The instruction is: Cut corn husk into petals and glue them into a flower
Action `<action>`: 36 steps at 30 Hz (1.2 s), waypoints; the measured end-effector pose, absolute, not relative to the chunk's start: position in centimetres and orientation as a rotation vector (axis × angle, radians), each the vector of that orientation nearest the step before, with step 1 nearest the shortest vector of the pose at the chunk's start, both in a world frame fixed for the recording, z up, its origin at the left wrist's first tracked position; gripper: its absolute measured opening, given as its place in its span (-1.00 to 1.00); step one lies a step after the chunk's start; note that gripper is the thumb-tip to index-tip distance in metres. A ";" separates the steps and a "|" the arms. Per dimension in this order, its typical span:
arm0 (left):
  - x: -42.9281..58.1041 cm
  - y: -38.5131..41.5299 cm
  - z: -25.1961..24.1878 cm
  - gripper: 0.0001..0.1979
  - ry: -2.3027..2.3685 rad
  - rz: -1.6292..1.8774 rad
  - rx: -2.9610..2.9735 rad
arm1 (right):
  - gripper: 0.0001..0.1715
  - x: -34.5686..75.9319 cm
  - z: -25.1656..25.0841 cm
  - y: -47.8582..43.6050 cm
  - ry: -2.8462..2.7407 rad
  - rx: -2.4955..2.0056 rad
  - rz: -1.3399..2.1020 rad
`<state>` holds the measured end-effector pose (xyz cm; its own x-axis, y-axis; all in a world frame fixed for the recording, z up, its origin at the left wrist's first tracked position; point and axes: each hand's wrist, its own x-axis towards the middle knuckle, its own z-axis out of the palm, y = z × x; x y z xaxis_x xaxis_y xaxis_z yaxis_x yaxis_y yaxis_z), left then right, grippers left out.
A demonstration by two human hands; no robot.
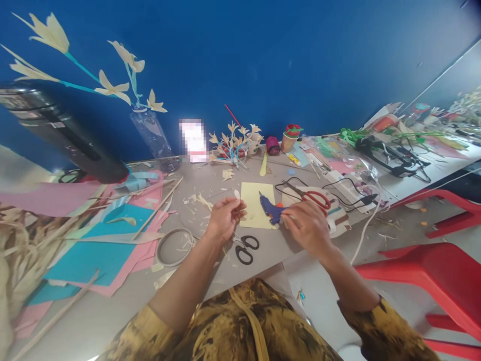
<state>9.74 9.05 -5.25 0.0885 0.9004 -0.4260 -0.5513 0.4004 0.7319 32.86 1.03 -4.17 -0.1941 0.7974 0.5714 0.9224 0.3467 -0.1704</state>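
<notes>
My left hand (pixel 226 216) is closed, with a small pale petal (pixel 236 194) standing up from its fingertips. My right hand (pixel 308 224) has its fingers pinched at the back end of a blue hot glue gun (pixel 271 208), whose nozzle points up and to the left. Below the glue gun is a sheet of yellow paper (pixel 250 200) on the table. Black-handled scissors (pixel 246 253) lie close to the table's front edge, just below my left hand. Red-handled scissors (pixel 317 198) rest beyond my right hand, partly covered by it.
Small cream flowers (pixel 235 143) stand at the back; taller ones rise from a clear bottle (pixel 152 138). Blue paper (pixel 108 250), pink sheets and a tape roll (pixel 175 246) lie left. A power strip (pixel 349 188) with cords sits right, beside a red chair (pixel 432 265).
</notes>
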 end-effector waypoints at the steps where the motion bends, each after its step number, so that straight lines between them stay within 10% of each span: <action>1: 9.7 9.0 -5.2 -0.86 0.983 1.134 0.439 | -0.75 31.4 -3.8 1.5 -2.151 -1.483 -0.217; 14: 9.2 8.7 -4.8 -0.80 1.004 1.151 0.437 | -0.70 25.7 -4.1 5.9 -2.674 -1.634 -0.149; 24: 8.9 7.7 -3.4 -0.78 0.907 1.007 0.519 | -0.66 26.7 -2.6 5.5 -1.127 -1.198 1.299; 36: 9.3 7.0 -2.8 -0.80 0.859 0.924 0.594 | -0.61 25.4 -2.1 5.7 -1.047 -1.233 1.295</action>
